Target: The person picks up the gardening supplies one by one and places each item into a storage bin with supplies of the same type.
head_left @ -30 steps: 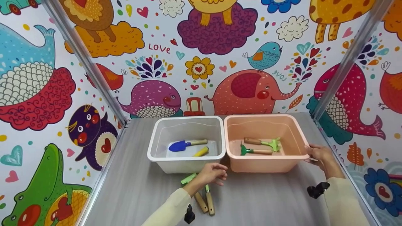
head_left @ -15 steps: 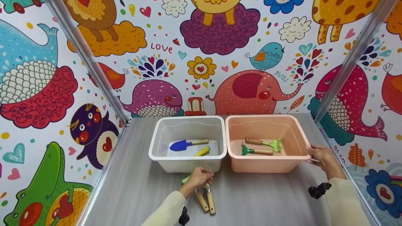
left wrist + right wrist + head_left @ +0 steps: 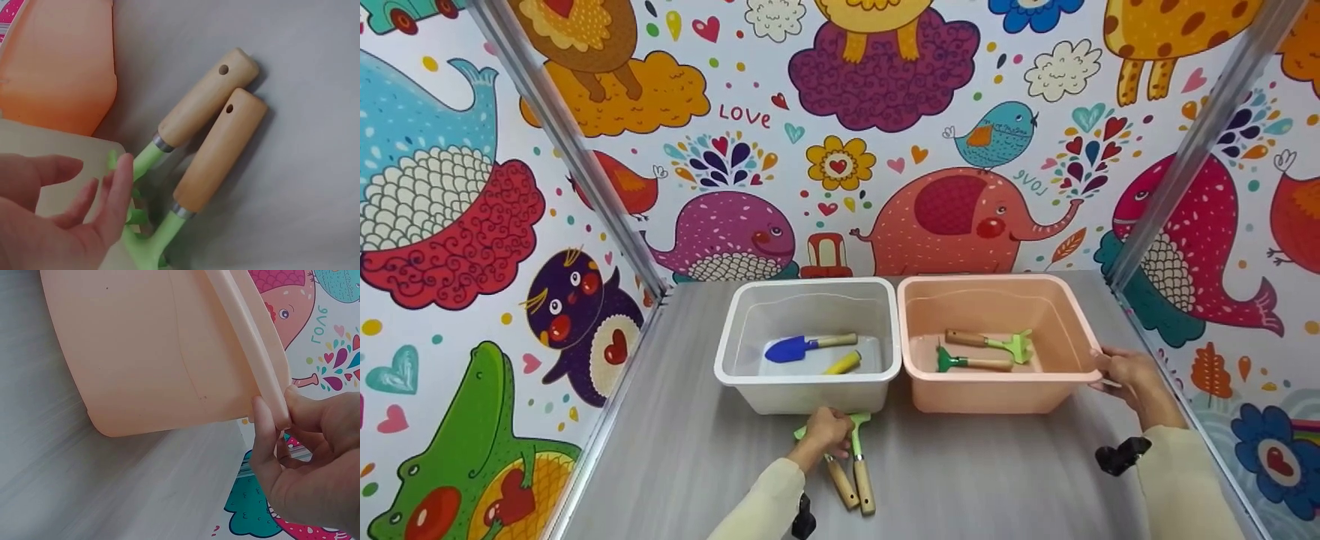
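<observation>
Rim of the peach bin [image 3: 251,346]: pinched between thumb and fingers of the right hand [image 3: 315,461], probably to steady it. Held the left hand [image 3: 826,433] with fingers parted and around nothing, just over two green-headed tools [image 3: 219,152], contact unclear; laid these nearly side by side on the table [image 3: 997,480] before the pale grey bin [image 3: 810,395], presumably within easy reach.

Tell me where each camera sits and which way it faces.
Head: head-worn, facing forward and down at the white bin and peach bin; left hand, right hand and sleeves show.
Left wrist: on that wrist, facing two green-headed tools; left hand shows.
Right wrist: on that wrist, facing the peach bin; right hand grips its rim.
Both wrist views show the peach bin.
</observation>
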The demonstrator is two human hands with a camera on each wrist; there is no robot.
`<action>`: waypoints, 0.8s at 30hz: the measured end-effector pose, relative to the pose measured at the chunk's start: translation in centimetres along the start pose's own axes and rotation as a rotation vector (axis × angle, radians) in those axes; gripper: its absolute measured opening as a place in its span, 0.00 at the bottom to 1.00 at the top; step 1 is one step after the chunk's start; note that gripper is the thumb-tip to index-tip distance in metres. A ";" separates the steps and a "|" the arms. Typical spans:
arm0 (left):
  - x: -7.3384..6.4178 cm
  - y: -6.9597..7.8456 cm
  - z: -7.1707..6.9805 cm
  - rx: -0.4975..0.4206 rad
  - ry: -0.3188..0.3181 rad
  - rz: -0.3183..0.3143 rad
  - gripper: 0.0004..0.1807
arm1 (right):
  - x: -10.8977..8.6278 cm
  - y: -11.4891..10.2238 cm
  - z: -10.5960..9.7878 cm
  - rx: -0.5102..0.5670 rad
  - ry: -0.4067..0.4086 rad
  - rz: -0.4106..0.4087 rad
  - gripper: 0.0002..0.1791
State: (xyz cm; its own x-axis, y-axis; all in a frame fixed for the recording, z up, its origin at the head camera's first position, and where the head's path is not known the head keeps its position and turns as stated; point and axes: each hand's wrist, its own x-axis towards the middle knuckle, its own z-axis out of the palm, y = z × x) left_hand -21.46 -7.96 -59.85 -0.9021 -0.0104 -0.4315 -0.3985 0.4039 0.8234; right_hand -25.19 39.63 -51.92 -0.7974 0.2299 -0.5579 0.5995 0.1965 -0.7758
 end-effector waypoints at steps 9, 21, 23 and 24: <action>-0.5 -0.8 0.9 0.009 0.058 -0.039 0.07 | 0.1 0.2 0.1 -0.003 0.012 0.000 0.36; -0.9 -1.5 1.8 0.008 0.075 -0.055 0.05 | 0.2 0.5 0.1 -0.028 -0.010 -0.075 0.36; -1.0 -1.4 2.0 0.008 0.077 -0.044 0.06 | 0.2 0.5 0.0 -0.012 -0.010 -0.068 0.36; -1.0 -1.5 2.0 0.009 0.079 -0.040 0.06 | 0.2 0.4 0.0 -0.002 -0.009 -0.064 0.36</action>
State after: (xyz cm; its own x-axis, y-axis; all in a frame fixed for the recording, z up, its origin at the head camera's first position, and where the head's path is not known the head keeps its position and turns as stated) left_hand -19.64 -6.67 -61.40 -0.8960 -0.0982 -0.4330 -0.4329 0.4099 0.8029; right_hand -25.09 39.78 -52.35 -0.8347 0.2082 -0.5098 0.5474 0.2124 -0.8095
